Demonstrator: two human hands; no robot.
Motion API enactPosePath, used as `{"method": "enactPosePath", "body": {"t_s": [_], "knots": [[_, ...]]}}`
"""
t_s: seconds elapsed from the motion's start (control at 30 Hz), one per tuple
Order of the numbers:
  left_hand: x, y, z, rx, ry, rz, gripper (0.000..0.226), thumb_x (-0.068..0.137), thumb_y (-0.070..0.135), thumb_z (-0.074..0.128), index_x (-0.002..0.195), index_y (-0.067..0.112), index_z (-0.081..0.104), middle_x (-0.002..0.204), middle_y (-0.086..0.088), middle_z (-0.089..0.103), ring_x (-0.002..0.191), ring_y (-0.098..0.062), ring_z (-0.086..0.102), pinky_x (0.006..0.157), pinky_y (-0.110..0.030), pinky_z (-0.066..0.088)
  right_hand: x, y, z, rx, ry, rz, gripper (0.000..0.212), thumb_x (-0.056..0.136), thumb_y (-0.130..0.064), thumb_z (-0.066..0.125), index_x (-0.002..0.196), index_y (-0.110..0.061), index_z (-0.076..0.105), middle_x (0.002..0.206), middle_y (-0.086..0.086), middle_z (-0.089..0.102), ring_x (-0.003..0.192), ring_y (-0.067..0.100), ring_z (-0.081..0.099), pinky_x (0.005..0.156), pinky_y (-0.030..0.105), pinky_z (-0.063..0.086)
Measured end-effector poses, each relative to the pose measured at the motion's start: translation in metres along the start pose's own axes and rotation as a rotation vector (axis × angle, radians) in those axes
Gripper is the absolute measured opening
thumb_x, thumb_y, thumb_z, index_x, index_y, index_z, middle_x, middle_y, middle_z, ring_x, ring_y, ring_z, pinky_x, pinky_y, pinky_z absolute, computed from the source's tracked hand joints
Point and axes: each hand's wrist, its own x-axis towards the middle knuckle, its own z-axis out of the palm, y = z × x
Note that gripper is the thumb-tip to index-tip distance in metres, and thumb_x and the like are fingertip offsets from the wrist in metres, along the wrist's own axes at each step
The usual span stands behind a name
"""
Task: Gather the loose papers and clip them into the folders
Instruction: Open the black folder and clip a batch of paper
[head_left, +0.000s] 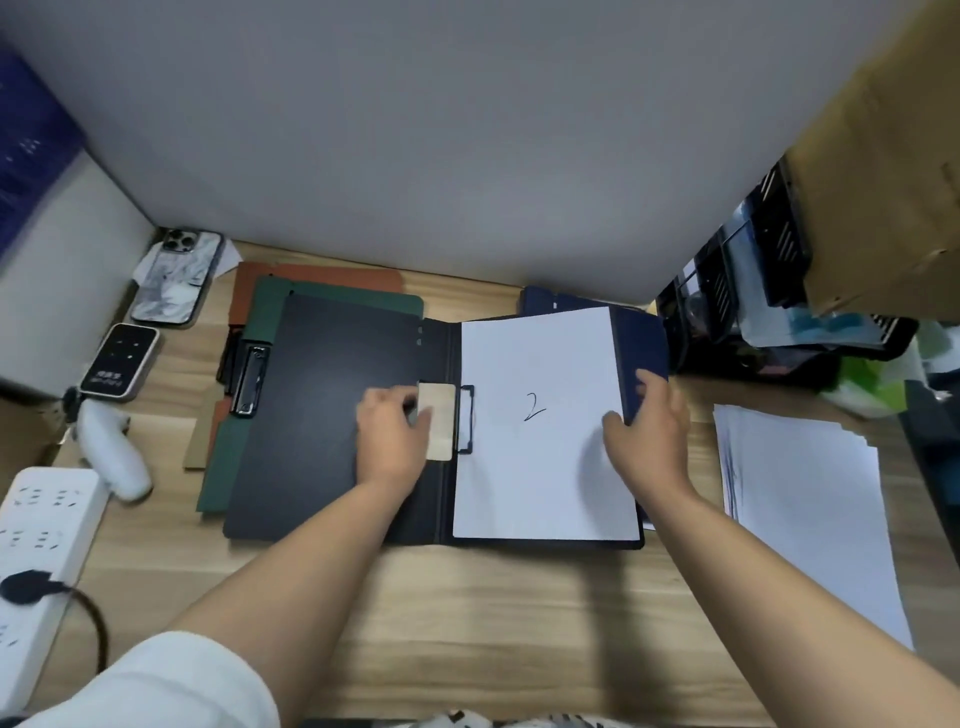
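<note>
The left hand (389, 439) sits at the spine of the open folder (332, 395), its fingers curled narrowly around the tan lever (437, 415) of the clip (466, 419), thumb on the lever's top face. Just to the right of that hand lies a white sheet (535, 478) marked with a handwritten 2; its left edge is at the clip's black frame, though I cannot tell whether the frame bears down on it. The right hand (652, 431) is at the sheet's far edge: the thumb rests on the paper, and the fingers curl over the navy flap (641, 343) that stands tilted up along the folder's right side. Well to the right of this hand, a stack of loose papers (810, 519) lies fanned on the wooden desk (467, 623). Left of the left hand, beneath the open folder's dark cover, a green folder (234, 457) and a brown folder (311, 273) lie overlapped, with 1 black clip (249, 382) showing at their left edge. Further left are a phone (176, 275) face down and a white power strip (41, 545).
</note>
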Motion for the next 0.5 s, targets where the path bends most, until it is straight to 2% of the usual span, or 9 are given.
{"method": "enactPosePath", "body": {"t_s": [0.1,0.2,0.3,0.4,0.47,0.5], "knots": [[-0.014,-0.03,-0.041,0.282,0.24,-0.198,0.048,0.09,0.027,0.069,0.137,0.026,0.059,0.144,-0.01,0.048,0.139,-0.032,0.039,0.117,-0.055,0.026,-0.008,0.016,-0.004,0.089,-0.108,0.197,0.062,0.094,-0.017,0.06,0.151,-0.013,0.037,0.147,0.009,0.047,0.131,0.028,0.049,0.1,0.037,0.042],[-0.023,-0.05,-0.072,0.244,0.191,-0.397,0.067,0.091,0.029,0.068,0.152,0.023,0.041,0.158,-0.014,0.033,0.148,-0.034,0.027,0.118,-0.063,0.024,-0.016,0.02,-0.001,0.123,-0.215,0.283,0.052,0.096,-0.024,0.055,0.145,-0.014,0.043,0.136,0.008,0.058,0.118,0.03,0.057,0.088,0.037,0.046],[-0.032,-0.051,-0.087,0.209,0.168,-0.418,0.069,0.089,0.033,0.069,0.151,0.021,0.041,0.154,-0.015,0.038,0.144,-0.034,0.033,0.111,-0.06,0.034,-0.021,0.01,0.0,0.126,-0.198,0.257,0.043,0.096,-0.027,0.053,0.137,-0.016,0.047,0.12,0.004,0.061,0.103,0.029,0.059,0.08,0.038,0.048],[-0.027,-0.043,-0.103,0.079,0.241,-0.458,0.06,0.087,0.036,0.07,0.14,0.015,0.051,0.142,-0.019,0.053,0.136,-0.038,0.046,0.107,-0.058,0.041,-0.025,-0.008,-0.011,0.164,-0.168,0.181,0.035,0.096,-0.026,0.052,0.13,-0.018,0.049,0.114,0.003,0.062,0.097,0.028,0.06,0.074,0.038,0.048],[-0.027,-0.025,-0.116,-0.036,0.27,-0.398,0.05,0.087,0.043,0.063,0.127,0.013,0.062,0.127,-0.018,0.067,0.119,-0.04,0.061,0.099,-0.052,0.051,-0.029,-0.023,-0.019,0.208,-0.193,0.105,0.027,0.098,-0.029,0.053,0.123,-0.02,0.053,0.113,0.002,0.064,0.097,0.025,0.061,0.073,0.038,0.048],[-0.032,-0.011,-0.121,-0.055,0.292,-0.345,0.04,0.088,0.046,0.056,0.112,0.016,0.069,0.113,-0.014,0.072,0.108,-0.04,0.065,0.09,-0.047,0.054,-0.033,-0.031,-0.023,0.23,-0.218,0.062,0.026,0.099,-0.031,0.053,0.122,-0.02,0.054,0.114,0.001,0.065,0.098,0.024,0.062,0.074,0.038,0.048]]}}
